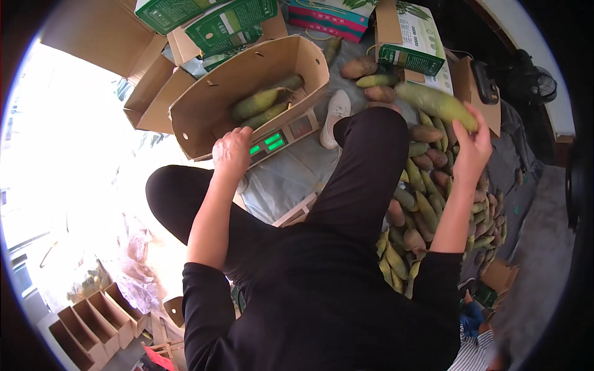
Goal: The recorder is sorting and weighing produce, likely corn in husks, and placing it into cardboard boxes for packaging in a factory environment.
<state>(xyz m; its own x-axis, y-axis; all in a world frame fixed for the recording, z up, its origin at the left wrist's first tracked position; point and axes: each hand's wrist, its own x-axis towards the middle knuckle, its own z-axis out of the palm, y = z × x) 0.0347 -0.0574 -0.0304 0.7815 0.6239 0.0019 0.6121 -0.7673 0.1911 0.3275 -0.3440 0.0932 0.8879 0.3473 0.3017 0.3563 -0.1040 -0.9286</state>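
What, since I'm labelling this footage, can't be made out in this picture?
All in the head view:
Underside of the long green vegetable in the right hand: turned away from the camera.
Carton floor along the near side: hidden by the near wall, where the left hand rests.
Most of the scale: covered by the carton.
Part of the vegetable pile: behind the right forearm.
Another person in stripes: cut off by the lower edge.
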